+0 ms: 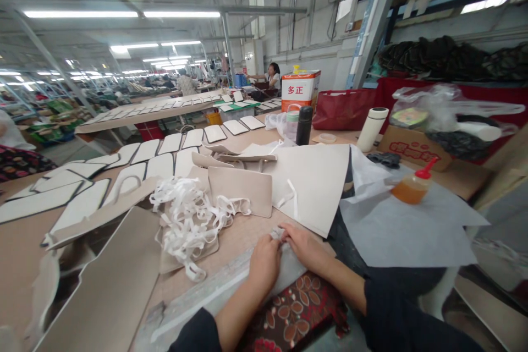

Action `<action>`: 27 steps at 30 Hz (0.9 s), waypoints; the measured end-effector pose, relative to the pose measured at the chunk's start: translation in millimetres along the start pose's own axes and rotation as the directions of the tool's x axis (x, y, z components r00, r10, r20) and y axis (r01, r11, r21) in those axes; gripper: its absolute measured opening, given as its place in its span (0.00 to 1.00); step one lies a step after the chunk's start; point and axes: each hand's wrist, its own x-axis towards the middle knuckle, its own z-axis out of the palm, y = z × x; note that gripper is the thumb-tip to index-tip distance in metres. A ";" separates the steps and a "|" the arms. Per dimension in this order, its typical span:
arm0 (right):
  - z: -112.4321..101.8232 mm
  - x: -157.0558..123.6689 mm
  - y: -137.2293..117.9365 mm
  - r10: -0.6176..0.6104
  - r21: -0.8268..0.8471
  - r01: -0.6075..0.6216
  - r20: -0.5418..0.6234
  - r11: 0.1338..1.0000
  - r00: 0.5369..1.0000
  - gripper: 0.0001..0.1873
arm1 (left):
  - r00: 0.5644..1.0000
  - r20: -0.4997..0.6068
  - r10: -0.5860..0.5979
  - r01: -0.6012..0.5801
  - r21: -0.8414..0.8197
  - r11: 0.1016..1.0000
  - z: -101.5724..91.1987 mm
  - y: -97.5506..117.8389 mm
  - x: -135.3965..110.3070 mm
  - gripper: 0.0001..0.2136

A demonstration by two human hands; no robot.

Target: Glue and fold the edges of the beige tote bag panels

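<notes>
My left hand [265,264] and my right hand [303,243] meet at the table's front edge. Fingers of both are curled and pressed together over the far end of a greyish board [214,286]. Whatever lies between the fingertips is too small and hidden to make out. A narrow white strip [193,308] runs along the board toward my left sleeve. Just beyond the hands lies a large beige panel [311,187] with a short loop of white tape [293,198] on it. To the left sits a tangled heap of white tape [190,220] over beige pieces [241,190].
Curved beige panels [111,275] stand at the left. Rows of white dark-edged pieces [160,166] cover the table behind. At the right are a squeeze bottle [412,187] of amber liquid on a translucent sheet [404,236], a black flask [304,126] and a cream flask [372,129].
</notes>
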 end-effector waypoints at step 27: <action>-14.3 -31.1 -3.6 -0.209 -0.274 0.284 0.273 0.919 0.939 0.31 | 0.963 0.225 0.149 -0.225 0.366 0.903 -54.1 -95.9 -126.4 0.12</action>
